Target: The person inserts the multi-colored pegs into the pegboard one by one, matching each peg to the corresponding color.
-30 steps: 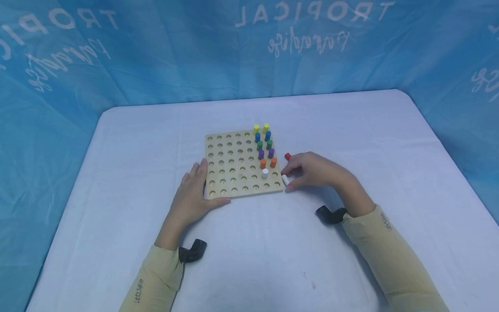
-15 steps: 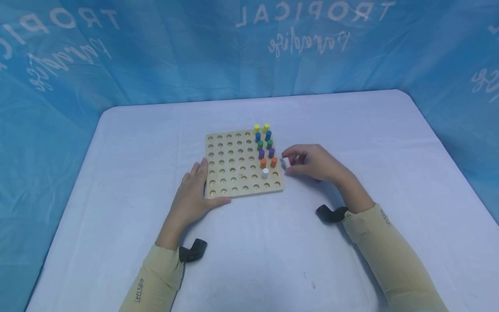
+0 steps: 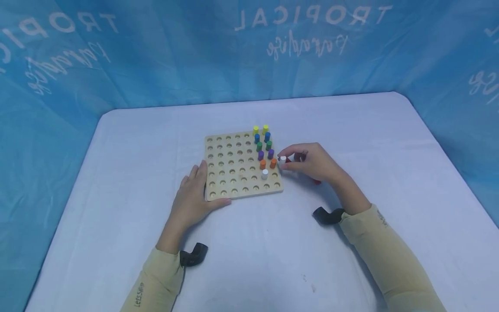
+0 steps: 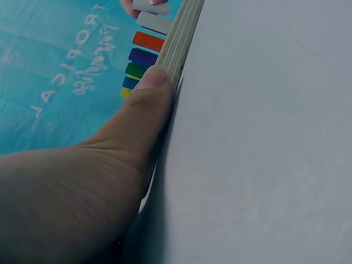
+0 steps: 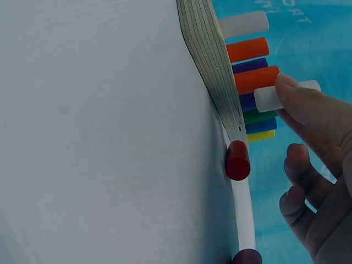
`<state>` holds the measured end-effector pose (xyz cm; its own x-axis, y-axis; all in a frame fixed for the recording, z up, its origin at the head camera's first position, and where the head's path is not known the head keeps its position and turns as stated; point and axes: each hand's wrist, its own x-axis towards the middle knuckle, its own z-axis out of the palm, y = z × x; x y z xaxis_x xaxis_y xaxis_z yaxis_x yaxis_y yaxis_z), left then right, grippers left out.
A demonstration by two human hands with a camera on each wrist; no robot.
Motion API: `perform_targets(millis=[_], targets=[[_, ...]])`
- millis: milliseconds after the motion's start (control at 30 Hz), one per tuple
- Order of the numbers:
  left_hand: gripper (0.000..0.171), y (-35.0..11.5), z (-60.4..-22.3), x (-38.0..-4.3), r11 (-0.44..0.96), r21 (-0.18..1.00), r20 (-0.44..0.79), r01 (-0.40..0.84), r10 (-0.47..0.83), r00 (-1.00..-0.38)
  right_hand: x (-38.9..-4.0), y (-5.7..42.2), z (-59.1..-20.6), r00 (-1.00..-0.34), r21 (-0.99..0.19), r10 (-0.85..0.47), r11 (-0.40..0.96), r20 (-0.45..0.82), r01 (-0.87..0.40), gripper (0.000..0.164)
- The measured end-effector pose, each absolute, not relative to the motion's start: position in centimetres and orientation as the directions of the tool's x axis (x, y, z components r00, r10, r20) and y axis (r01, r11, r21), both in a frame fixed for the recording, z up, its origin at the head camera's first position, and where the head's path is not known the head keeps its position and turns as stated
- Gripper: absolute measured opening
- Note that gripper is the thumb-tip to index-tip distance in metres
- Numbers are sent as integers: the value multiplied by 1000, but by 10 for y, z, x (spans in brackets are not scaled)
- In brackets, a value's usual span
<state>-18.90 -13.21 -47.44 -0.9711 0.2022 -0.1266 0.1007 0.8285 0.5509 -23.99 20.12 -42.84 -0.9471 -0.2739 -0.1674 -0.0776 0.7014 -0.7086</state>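
My right hand [image 3: 313,162] pinches a white peg [image 3: 283,161] between thumb and fingers, just off the right edge of a wooden pegboard [image 3: 227,167]. The peg is held upright, and in the right wrist view its lower end [image 5: 265,99] hangs clear of the board. My left hand [image 3: 190,199] braces the board's near left corner, its fingers along the left side and its thumb [image 4: 151,91] against the front edge. Paired yellow, blue, green, purple and orange pegs [image 3: 273,163] stand in the two right columns. One white peg [image 3: 265,174] stands in front of them.
Beneath the right hand, a red peg [image 5: 238,160] lies on the white-covered table [image 3: 249,260] beside the board, with another dark red peg [image 5: 247,257] nearer. Several holes fill the board's left part. A blue printed curtain [image 3: 195,65] hangs behind the table.
My right hand has lifted the white peg from beside the board, moved it away from me and slightly left, and turned it upright. The left hand stays at the board's corner.
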Motion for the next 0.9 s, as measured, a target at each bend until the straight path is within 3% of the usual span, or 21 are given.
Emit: perform_targets(millis=[467, 900], targets=[[127, -129, -473, -192, 831, 549, -135, 92, 197, -971, -242, 195, -429, -952, -721, -290, 679, -92, -137, 21], [128, -126, -472, -194, 827, 556, -137, 84, 191, -972, -245, 191, -431, -926, -727, -356, 668, -122, -161, 22]])
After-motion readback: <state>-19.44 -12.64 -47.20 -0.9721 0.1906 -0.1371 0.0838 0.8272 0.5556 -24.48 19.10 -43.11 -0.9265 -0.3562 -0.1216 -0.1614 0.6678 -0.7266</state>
